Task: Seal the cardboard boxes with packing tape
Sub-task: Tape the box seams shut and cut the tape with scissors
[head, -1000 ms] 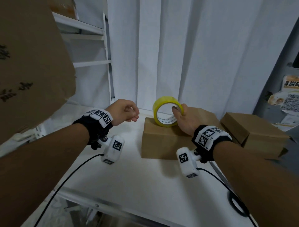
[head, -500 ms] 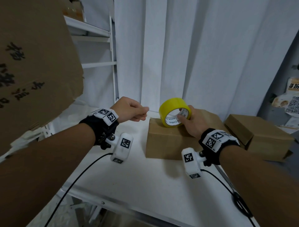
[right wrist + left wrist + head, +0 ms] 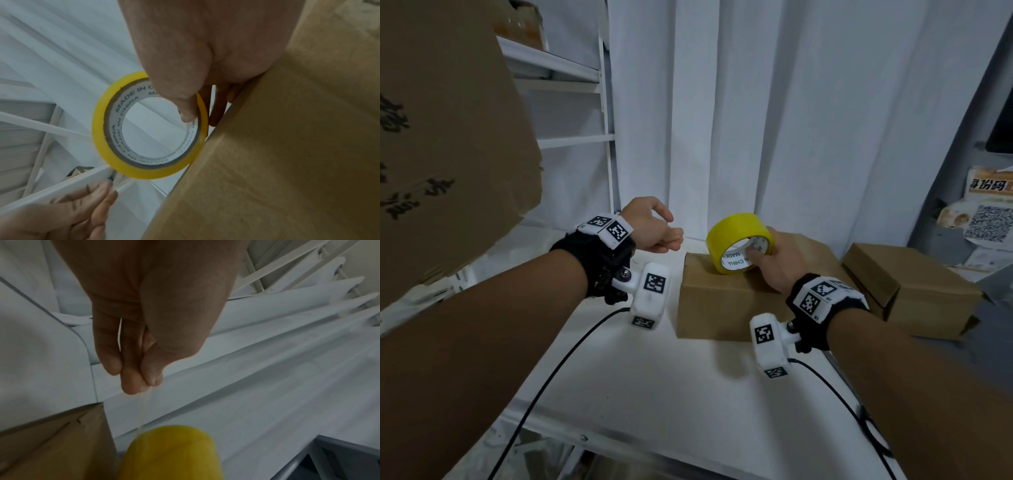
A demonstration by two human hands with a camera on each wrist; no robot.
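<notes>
On the white bench (image 3: pixel 640 383), the left hand (image 3: pixel 650 228) had drawn its pinched tape strip (image 3: pixel 144 408) further from the yellow tape roll (image 3: pixel 736 240), which the right hand (image 3: pixel 777 263) gripped on the brown cardboard box's (image 3: pixel 715 301) left edge.

White bench (image 3: pixel 688 383) carrying box (image 3: pixel 722 308) with tape roll (image 3: pixel 736 241) standing on it; second box (image 3: pixel 914 291) sitting right.

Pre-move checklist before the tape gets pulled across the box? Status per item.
1. Right hand grips the tape roll: ok.
2. Roll stands on edge on the near box: ok.
3. Left hand pinches the free tape end: ok.
4. Strip runs unbroken from roll to fingers: ok.
5. Box flaps closed flat: cannot tell, hand and roll cover the seam.
6. Second box clear of the pull path: ok.
</notes>
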